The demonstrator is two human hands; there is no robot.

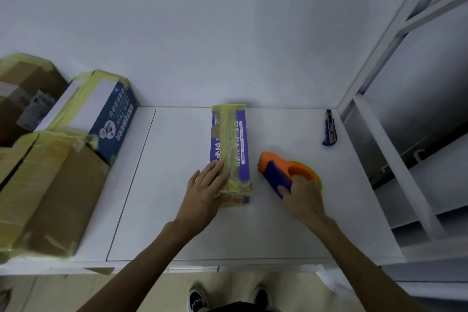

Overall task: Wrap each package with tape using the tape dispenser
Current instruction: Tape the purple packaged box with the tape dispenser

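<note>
On long purple yellow-taped carton [229, 139], left hand [205, 190] lies flat, fingers straight. Beside it, right hand [305, 197] grips orange-and-blue tape dispenser [274, 168].

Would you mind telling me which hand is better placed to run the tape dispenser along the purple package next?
Right. The right hand grips the tape dispenser beside the purple package, while the left hand rests flat on it, steadying it.

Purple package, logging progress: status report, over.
Left hand flat on long purple carton banded in yellow tape. Right hand grips orange-and-blue tape dispenser beside it. Nothing between them.
</note>
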